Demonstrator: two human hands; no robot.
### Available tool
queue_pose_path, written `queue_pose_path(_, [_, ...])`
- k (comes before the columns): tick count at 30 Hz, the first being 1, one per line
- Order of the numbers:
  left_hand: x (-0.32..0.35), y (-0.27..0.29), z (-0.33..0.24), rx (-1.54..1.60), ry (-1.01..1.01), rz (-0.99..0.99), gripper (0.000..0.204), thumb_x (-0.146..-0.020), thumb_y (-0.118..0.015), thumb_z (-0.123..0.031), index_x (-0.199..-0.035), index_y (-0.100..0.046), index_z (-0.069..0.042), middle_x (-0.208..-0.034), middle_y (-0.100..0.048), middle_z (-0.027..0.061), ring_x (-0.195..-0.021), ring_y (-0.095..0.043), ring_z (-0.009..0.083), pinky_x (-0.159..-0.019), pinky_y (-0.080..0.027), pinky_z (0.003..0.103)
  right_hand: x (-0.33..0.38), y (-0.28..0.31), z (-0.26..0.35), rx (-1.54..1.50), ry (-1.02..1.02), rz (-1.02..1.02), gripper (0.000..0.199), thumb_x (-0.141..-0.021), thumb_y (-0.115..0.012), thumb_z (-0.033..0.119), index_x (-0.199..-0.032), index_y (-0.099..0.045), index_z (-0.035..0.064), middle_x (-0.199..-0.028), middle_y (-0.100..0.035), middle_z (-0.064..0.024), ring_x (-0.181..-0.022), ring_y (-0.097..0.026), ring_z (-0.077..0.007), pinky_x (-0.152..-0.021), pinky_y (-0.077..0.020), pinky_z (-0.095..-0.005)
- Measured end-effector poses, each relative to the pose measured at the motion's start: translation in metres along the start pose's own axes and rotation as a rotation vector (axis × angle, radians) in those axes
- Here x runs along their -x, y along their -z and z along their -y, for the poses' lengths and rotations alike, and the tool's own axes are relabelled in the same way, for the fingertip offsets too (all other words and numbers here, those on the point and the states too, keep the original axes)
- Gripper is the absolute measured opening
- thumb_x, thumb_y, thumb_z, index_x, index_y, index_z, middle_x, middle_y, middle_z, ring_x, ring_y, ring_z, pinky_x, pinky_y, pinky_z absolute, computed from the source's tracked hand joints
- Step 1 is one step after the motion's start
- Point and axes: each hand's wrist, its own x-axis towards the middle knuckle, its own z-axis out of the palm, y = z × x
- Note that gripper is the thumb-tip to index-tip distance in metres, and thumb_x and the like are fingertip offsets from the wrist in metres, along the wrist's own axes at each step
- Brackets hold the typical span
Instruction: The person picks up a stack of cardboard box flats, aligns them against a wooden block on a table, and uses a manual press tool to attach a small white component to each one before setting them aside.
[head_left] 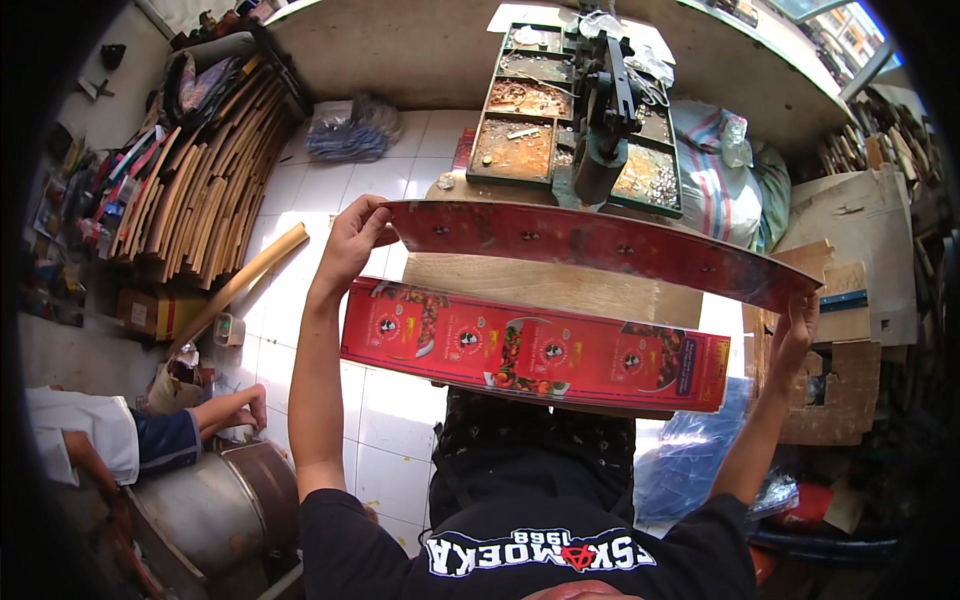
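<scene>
A long, narrow red printed strip point(600, 247), like thin card or sheet, is stretched crosswise between my hands above the wooden tabletop point(560, 282). My left hand point(350, 242) pinches its left end, with thumb and fingers closed. At the right end, lower and nearer me, my right hand point(796, 335) is closed on the strip's corner. A second red strip point(535, 348) with food pictures lies on the near side of the tabletop, close to my body. Whether it is one piece or a stack I cannot tell.
Beyond the strips stand a dark metal press point(603, 150) and green-edged compartment trays point(513, 145) holding small metal bits. Leaning boards point(215, 180) fill the left, near a cardboard tube point(250, 275). Another person point(110, 440) sits at lower left beside a metal drum point(205, 510). Cardboard pieces point(845, 390) lie right.
</scene>
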Motion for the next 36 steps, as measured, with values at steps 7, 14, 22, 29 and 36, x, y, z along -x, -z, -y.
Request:
queue_pose_path(7, [0.004, -0.009, 0.001, -0.004, 0.009, -0.077, 0.020, -0.104, -0.048, -0.026, -0.109, -0.054, -0.008, -0.102, -0.065, 0.0036, -0.095, -0.065, 0.0137, -0.090, -0.053, 0.031, 0.018, -0.005, 0.015, 0.004, 0.081, -0.026, 0.028, -0.098, -0.054, 0.019, -0.122, -0.055, 0.0047, -0.118, -0.062, -0.0098, -0.111, -0.057, -0.0201, -0.100, -0.0414, -0.0362])
queue_pose_path(14, [0.002, -0.029, 0.008, -0.066, -0.117, -0.131, 0.024, -0.105, -0.045, -0.031, -0.109, -0.052, -0.008, -0.099, -0.061, 0.0022, -0.093, -0.059, 0.0085, -0.087, -0.051, 0.028, 0.022, 0.024, 0.004, -0.241, 0.110, 0.123, 0.028, -0.104, -0.044, 0.029, -0.118, -0.055, 0.0065, -0.116, -0.060, -0.0084, -0.111, -0.056, -0.0191, -0.100, -0.0417, -0.0359])
queue_pose_path(22, [0.004, -0.018, -0.003, -0.324, -0.173, -0.305, 0.031, -0.105, -0.046, -0.032, -0.103, -0.053, -0.002, -0.080, -0.054, 0.0021, -0.076, -0.048, 0.0108, -0.072, -0.044, 0.027, 0.023, -0.042, 0.008, 0.132, -0.144, 0.005, 0.017, -0.103, -0.049, 0.014, -0.119, -0.051, 0.0072, -0.110, -0.061, -0.0059, -0.098, -0.058, -0.0109, -0.086, -0.0485, -0.0265])
queue_pose_path(29, [-0.003, 0.012, 0.003, -0.286, 0.072, -0.015, 0.024, -0.104, -0.047, -0.025, -0.109, -0.052, -0.002, -0.088, -0.060, 0.0050, -0.085, -0.058, 0.0114, -0.073, -0.053, 0.029, 0.019, -0.027, -0.029, 0.230, -0.367, 0.253, 0.012, -0.098, -0.058, 0.014, -0.106, -0.052, 0.0078, -0.097, -0.057, 0.0009, -0.082, -0.053, -0.0063, -0.072, -0.0464, -0.0241])
queue_pose_path(36, [-0.015, 0.022, 0.011, -0.408, 0.284, 0.050, 0.026, -0.100, -0.051, -0.021, -0.114, -0.051, 0.001, -0.095, -0.064, 0.0112, -0.086, -0.066, 0.0181, -0.069, -0.059, 0.034, 0.014, -0.024, -0.036, 0.307, -0.434, 0.390, 0.029, -0.097, -0.059, 0.019, -0.120, -0.053, 0.0023, -0.100, -0.068, -0.0087, -0.083, -0.066, -0.0111, -0.070, -0.0550, -0.0266])
